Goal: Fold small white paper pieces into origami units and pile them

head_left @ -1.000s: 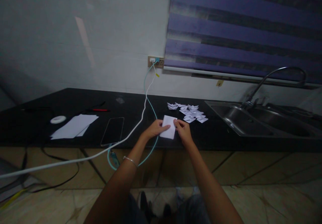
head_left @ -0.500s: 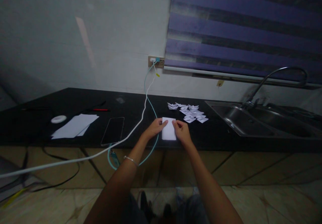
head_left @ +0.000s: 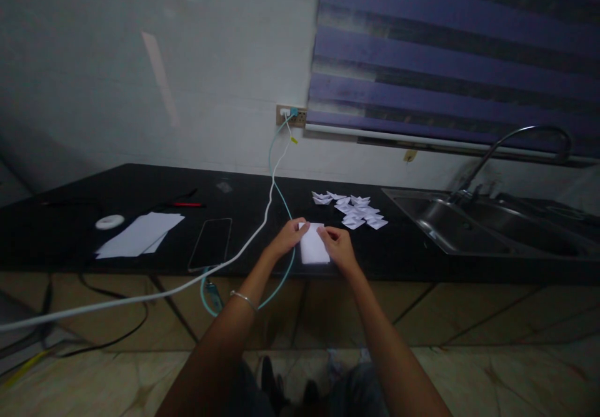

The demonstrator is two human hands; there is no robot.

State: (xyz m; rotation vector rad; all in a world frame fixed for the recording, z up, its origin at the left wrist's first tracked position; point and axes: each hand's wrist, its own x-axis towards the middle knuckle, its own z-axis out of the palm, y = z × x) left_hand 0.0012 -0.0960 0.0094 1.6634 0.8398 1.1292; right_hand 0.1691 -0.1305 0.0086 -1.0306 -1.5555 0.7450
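Between my hands, near the front edge of the black counter [head_left: 262,261], is a small folded sheet of white paper [head_left: 314,246]. My left hand [head_left: 288,237] grips its upper left corner, thumb on top. At the upper right edge my right hand [head_left: 338,246] pinches the paper between thumb and curled fingers. Just beyond my right hand lies a cluster of several folded paper boats [head_left: 360,209]. How the underside of the held paper is folded cannot be seen.
Left of my hands lie a phone [head_left: 210,244], a stack of white paper [head_left: 138,236], a white roll [head_left: 109,222] and a red pen-like item [head_left: 187,204]. A white cable [head_left: 250,239] crosses the counter near my left arm. A metal sink [head_left: 462,223] is at right.
The folded paper has tilted slightly and its lower edge has come a little nearer to me. My right hand has shifted slightly with it. Everything else stays put.
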